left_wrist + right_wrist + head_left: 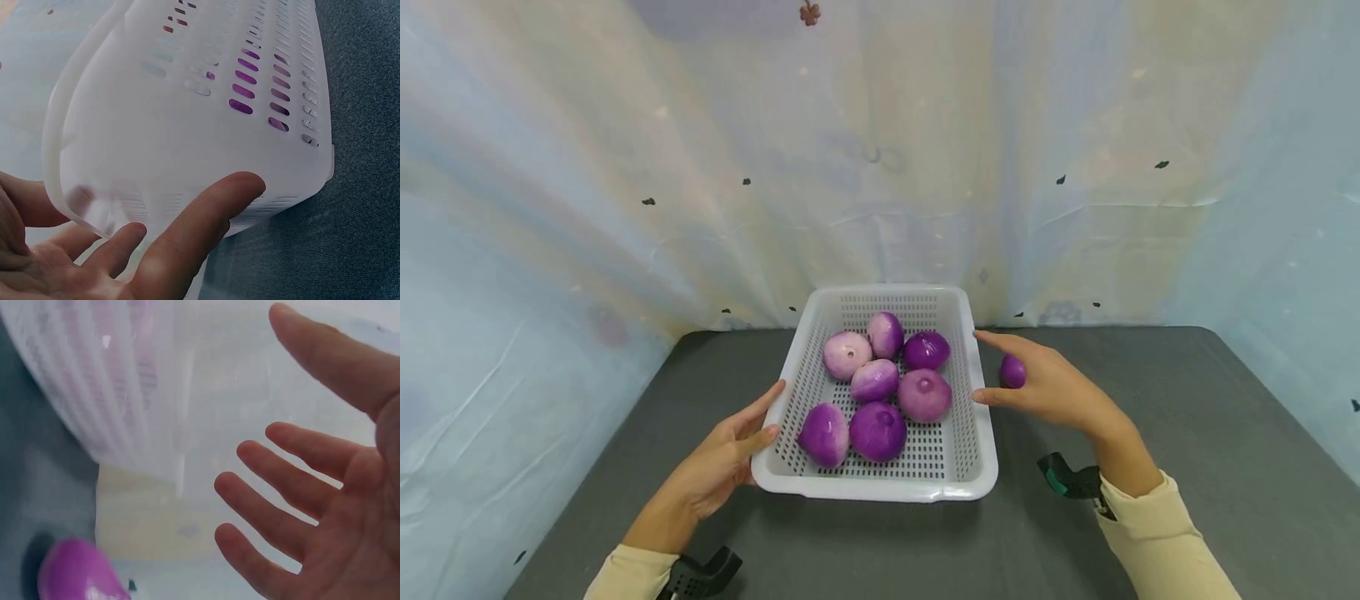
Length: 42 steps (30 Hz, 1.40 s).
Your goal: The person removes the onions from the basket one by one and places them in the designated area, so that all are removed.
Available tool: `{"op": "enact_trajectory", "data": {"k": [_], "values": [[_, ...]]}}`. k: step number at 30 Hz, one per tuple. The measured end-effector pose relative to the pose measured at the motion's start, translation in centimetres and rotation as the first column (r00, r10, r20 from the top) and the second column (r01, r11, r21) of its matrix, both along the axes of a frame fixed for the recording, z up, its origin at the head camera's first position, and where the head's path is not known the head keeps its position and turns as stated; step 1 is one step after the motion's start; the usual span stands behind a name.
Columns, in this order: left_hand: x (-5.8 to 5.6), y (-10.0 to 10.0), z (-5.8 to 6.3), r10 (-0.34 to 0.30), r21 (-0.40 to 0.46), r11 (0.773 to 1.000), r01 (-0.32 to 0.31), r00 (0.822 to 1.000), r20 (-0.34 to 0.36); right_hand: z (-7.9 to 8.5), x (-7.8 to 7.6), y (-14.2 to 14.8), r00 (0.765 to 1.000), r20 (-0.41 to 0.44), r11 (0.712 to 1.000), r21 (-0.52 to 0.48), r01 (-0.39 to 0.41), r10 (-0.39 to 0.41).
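Observation:
A white perforated plastic basket [891, 490] stands on the dark table, holding several red onions [877, 431] with shiny purple and pale skins. At its left wall is my left hand [718, 462], fingertips right at the rim. In the left wrist view, thumb and fingers spread around a corner of the basket wall [119, 119], loosely extended. My right hand [1060, 385] is beside the right wall, thumb and forefinger stretched toward the rim. The right wrist view shows its fingers straight and apart, nothing between them. Another red onion [1012, 372] lies outside the basket, partly hidden behind that hand.
The dark grey table [1150, 417] reaches back to a pale patterned curtain [910, 167], which also hangs along both sides. Each wrist wears a black camera mount, one seen by the left wrist [700, 575] and one by the right [1070, 477].

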<state>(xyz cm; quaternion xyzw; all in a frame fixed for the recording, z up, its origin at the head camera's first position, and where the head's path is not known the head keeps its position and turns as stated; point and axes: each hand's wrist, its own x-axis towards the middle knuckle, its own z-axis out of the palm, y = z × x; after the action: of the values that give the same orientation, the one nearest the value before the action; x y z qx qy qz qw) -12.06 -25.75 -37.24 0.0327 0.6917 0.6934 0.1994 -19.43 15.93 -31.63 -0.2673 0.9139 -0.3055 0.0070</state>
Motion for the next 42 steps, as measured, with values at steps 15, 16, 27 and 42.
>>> {"op": "enact_trajectory", "data": {"k": [15,16,27,42], "values": [[0.2,0.1,0.4,0.01,-0.022,1.0,-0.01,1.0,-0.001,-2.2,-2.0,-5.0,0.99,0.027,0.989,0.059,-0.138,0.137],[0.1,0.1,0.4,0.015,-0.021,1.0,-0.015,1.0,0.003,-2.4,-2.2,-5.2,0.99,0.022,0.987,0.082,-0.141,0.14],[0.0,0.0,0.2,0.015,-0.019,1.0,-0.015,1.0,0.005,-3.0,-4.2,-6.9,0.986,0.001,0.934,0.319,-0.16,0.168],[-0.1,-0.3,0.1,-0.033,0.01,0.999,0.033,0.999,-0.006,-3.7,-4.7,-7.8,0.981,-0.032,0.865,0.477,-0.155,0.193]]}}
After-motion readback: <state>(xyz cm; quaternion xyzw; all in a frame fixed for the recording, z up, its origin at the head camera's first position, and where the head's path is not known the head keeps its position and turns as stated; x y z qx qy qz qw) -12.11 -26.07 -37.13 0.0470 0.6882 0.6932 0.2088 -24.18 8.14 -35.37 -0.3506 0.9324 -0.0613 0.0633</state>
